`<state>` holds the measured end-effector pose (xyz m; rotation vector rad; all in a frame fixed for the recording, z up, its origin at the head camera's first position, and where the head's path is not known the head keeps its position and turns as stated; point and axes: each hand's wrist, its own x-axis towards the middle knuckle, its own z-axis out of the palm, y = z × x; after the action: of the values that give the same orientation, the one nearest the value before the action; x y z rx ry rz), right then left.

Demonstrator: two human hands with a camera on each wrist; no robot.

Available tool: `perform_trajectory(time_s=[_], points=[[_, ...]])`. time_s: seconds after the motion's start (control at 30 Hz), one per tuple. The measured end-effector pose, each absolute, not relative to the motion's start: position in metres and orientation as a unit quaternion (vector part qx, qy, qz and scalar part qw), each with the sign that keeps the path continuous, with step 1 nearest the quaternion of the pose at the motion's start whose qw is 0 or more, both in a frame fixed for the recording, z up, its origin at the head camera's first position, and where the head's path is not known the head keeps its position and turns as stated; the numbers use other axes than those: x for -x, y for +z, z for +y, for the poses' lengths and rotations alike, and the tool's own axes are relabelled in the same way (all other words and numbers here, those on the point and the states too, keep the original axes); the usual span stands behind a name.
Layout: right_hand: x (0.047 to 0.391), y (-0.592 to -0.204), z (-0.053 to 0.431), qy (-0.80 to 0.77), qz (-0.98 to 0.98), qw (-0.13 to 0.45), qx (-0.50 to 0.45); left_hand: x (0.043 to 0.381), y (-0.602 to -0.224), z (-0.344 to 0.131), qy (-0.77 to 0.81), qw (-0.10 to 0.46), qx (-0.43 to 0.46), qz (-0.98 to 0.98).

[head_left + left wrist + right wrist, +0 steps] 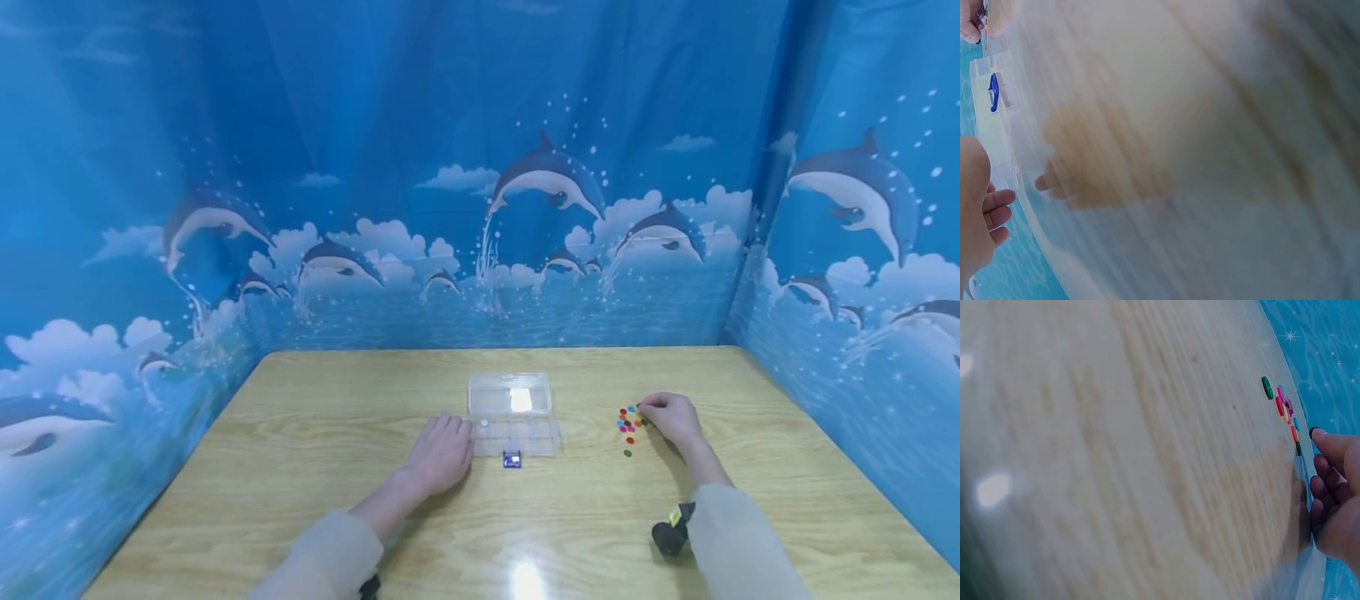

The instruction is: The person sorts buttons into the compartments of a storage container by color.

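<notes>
A clear plastic box (517, 447) with compartments lies on the table, its transparent lid (491, 398) folded back. On its front edge is a blue latch (512, 459), also plain in the left wrist view. A small whitish round piece (484, 423) sits in a back-left compartment. My left hand (441, 454) rests at the box's left side, fingers (999, 217) loosely extended by its corner. To the right, my right hand (672, 417) pinches a black button (1314, 432) between thumb and finger. Beside it lie several colourful buttons (630, 440), red, pink, orange, blue and green.
The wooden table (570, 517) spreads around the box and buttons. A blue curtain (420, 275) printed with dolphins surrounds its back and sides. A black wrist device (670, 537) hangs by the right sleeve. One green button (627, 453) lies apart, nearer the front.
</notes>
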<state>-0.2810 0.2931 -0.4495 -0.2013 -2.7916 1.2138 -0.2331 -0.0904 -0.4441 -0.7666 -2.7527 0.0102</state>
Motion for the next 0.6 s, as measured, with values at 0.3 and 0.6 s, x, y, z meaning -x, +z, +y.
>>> perform_trajectory(time_s=[0.3, 0.6], points=[[0.2789, -0.4482, 0.2922, 0.426, -0.901, 0.048, 0.070, 0.2332, -0.4446, -0.0905, 0.009, 0.144, 0.266, -0.953], [0.2825, -0.4486, 0.2896, 0.467, -0.880, 0.044, 0.076, 0.2335, -0.4448, -0.0905, 0.006, 0.143, 0.265, -0.954]])
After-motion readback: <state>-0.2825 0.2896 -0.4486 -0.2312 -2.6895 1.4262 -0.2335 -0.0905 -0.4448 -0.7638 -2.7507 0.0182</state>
